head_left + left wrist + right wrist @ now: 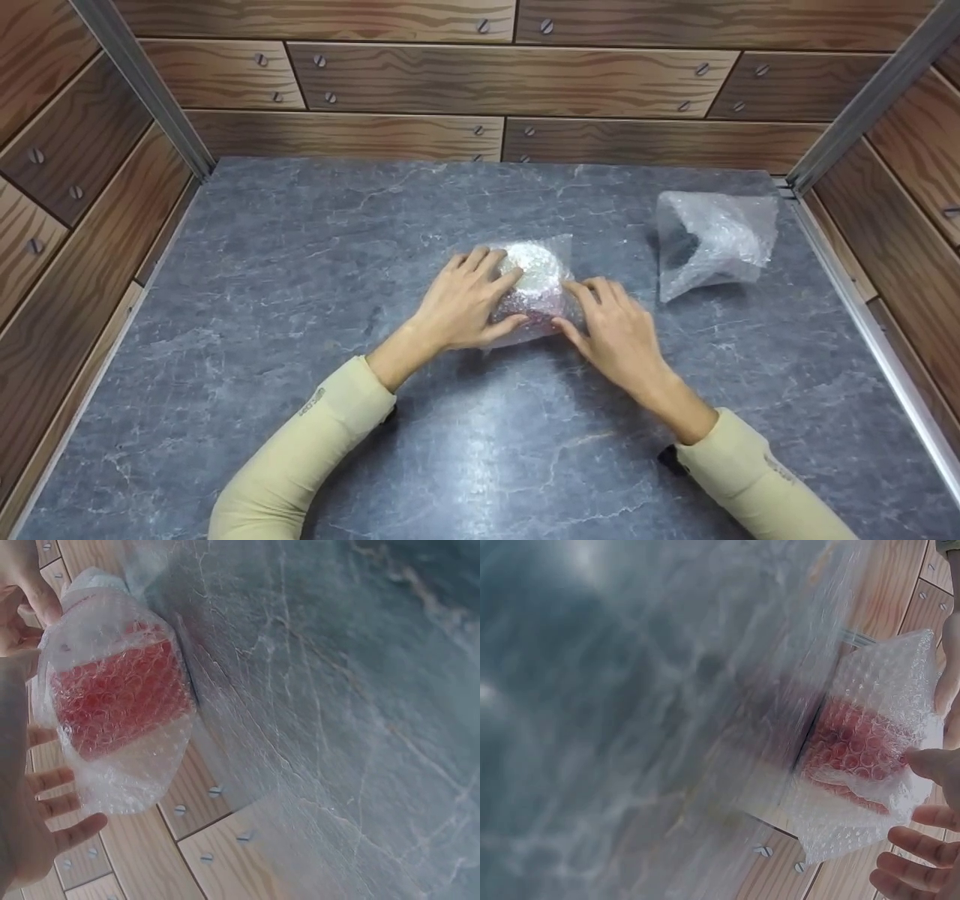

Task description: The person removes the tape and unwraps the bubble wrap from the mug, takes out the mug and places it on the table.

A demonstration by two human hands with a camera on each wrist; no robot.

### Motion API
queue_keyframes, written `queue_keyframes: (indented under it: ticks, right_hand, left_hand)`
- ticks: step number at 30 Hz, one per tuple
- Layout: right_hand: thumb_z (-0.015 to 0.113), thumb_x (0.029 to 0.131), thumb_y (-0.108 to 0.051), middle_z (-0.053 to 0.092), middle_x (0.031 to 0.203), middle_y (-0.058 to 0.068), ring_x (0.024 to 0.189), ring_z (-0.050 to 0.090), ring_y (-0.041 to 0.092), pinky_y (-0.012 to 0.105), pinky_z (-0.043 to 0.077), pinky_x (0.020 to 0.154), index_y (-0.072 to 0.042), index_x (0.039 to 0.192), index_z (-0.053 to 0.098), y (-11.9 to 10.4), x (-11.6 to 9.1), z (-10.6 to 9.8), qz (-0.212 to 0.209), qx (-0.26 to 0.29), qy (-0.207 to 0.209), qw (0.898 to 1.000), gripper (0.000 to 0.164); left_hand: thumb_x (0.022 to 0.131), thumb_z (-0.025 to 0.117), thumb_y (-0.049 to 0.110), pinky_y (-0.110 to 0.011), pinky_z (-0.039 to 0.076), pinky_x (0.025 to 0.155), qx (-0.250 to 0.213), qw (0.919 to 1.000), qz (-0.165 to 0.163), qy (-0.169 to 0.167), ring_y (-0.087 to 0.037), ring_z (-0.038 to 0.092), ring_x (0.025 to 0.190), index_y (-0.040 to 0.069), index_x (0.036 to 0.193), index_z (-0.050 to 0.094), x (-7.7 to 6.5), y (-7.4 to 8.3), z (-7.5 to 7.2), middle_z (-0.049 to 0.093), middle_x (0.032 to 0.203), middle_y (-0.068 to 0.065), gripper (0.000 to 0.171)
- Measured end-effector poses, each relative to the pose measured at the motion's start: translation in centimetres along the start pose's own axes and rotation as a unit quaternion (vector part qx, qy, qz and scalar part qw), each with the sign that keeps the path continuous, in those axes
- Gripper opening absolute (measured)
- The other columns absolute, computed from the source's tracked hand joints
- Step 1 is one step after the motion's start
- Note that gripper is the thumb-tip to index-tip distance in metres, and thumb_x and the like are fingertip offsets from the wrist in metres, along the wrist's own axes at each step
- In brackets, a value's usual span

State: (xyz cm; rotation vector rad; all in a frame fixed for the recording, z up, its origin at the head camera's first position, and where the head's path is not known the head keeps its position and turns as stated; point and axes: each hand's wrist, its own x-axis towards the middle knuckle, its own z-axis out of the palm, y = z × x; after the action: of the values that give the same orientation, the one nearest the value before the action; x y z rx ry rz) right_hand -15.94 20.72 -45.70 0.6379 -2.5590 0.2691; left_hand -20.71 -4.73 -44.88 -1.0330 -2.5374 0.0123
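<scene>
A bubble-wrap pouch [534,296] stands in the middle of the table, with something inside that has a pale round top and a red side. The red wall shows through the bubbles in both wrist views. My left hand [465,300] lies against its left side, a fingertip over the round top and the thumb at the near side. My right hand [619,326] touches the right side with its thumb and fingertips. The fingers of the left hand [45,825] spread beside the pouch in the left wrist view; those of the right hand [930,840] extend loosely.
Another bubble-wrap pouch [720,240], puffed up with its mouth facing left, lies at the back right. The grey marbled table [300,262] is bordered by wood-plank walls [420,75] and metal rails [885,345].
</scene>
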Motion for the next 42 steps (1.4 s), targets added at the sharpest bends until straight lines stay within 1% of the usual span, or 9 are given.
queue_keyframes:
  ticks: [3,7,12,16,23,29,36,40,42]
  right_hand:
    - [0.084,0.089,-0.034,0.071,0.115,0.017,0.101,0.070,0.035,0.043,0.065,0.073,-0.008,0.132,0.067,0.2,0.0,0.0,0.000,0.000,0.001,1.000,0.053]
    - [0.085,0.089,-0.032,0.072,0.116,0.017,0.101,0.071,0.036,0.045,0.065,0.075,-0.008,0.129,0.069,0.2,0.2,-0.1,0.001,-0.001,0.000,1.000,0.049]
    - [0.085,0.089,-0.031,0.072,0.116,0.017,0.102,0.071,0.036,0.047,0.065,0.077,-0.008,0.126,0.069,0.3,0.2,0.0,0.004,0.005,-0.003,1.000,0.047]
    - [0.085,0.089,-0.030,0.072,0.116,0.017,0.101,0.071,0.036,0.046,0.065,0.077,-0.008,0.125,0.070,0.4,0.3,0.0,0.008,0.018,-0.010,1.000,0.045]
    - [0.086,0.087,-0.026,0.072,0.115,0.016,0.099,0.070,0.035,0.044,0.065,0.070,-0.008,0.122,0.070,0.5,0.6,-0.1,0.016,0.036,-0.013,0.999,0.043]
    - [0.088,0.085,-0.023,0.071,0.115,0.015,0.098,0.070,0.035,0.043,0.063,0.066,-0.008,0.121,0.070,0.8,0.9,-0.1,0.034,0.062,-0.026,0.997,0.044]
    - [0.088,0.084,-0.021,0.071,0.117,0.014,0.098,0.069,0.035,0.044,0.062,0.064,-0.008,0.122,0.070,1.1,1.0,-0.1,0.055,0.093,-0.040,0.993,0.043]
    - [0.088,0.085,-0.019,0.071,0.117,0.014,0.097,0.069,0.035,0.043,0.061,0.062,-0.008,0.122,0.070,1.1,1.1,-0.1,0.054,0.096,-0.041,0.993,0.043]
    - [0.088,0.085,-0.019,0.071,0.118,0.015,0.098,0.069,0.035,0.043,0.062,0.064,-0.008,0.122,0.070,1.2,1.2,-0.1,0.053,0.097,-0.044,0.993,0.043]
  left_hand:
    - [0.099,0.048,0.073,-0.048,0.058,0.107,0.008,1.0000,0.001,-0.001,-0.032,0.061,0.131,0.022,0.145,0.059,-0.2,0.1,-0.1,0.061,0.144,-0.014,0.069]
    - [0.099,0.048,0.073,-0.046,0.058,0.104,0.016,0.9999,-0.001,-0.002,-0.030,0.060,0.130,0.024,0.145,0.060,-0.5,0.1,-0.3,0.061,0.144,-0.012,0.068]
    - [0.099,0.049,0.073,-0.043,0.058,0.102,0.026,0.9996,-0.001,0.009,-0.028,0.061,0.128,0.025,0.142,0.062,-0.8,0.3,-0.3,0.062,0.142,-0.010,0.066]
    - [0.099,0.051,0.072,-0.042,0.058,0.100,0.030,0.9994,-0.003,0.016,-0.027,0.062,0.125,0.024,0.139,0.063,-1.0,0.5,-0.2,0.063,0.141,-0.010,0.064]
    - [0.100,0.050,0.070,-0.043,0.059,0.101,0.035,0.9993,-0.013,0.003,-0.028,0.062,0.124,0.022,0.139,0.062,-1.1,0.9,-0.4,0.062,0.143,-0.011,0.064]
    - [0.102,0.050,0.068,-0.043,0.059,0.101,0.038,0.9991,-0.018,0.004,-0.029,0.063,0.123,0.021,0.134,0.061,-1.3,1.3,-0.5,0.063,0.141,-0.011,0.058]
    - [0.103,0.051,0.065,-0.041,0.059,0.096,0.038,0.9989,-0.020,0.016,-0.028,0.063,0.120,0.024,0.133,0.061,-1.5,1.7,-0.5,0.063,0.138,-0.010,0.052]
    - [0.102,0.052,0.064,-0.039,0.058,0.091,0.044,0.9984,-0.021,0.028,-0.028,0.064,0.116,0.025,0.131,0.061,-1.6,1.8,-0.5,0.065,0.136,-0.009,0.049]
    - [0.102,0.052,0.064,-0.038,0.056,0.089,0.052,0.9979,-0.023,0.033,-0.027,0.064,0.114,0.026,0.130,0.061,-1.6,1.9,-0.5,0.065,0.135,-0.008,0.049]
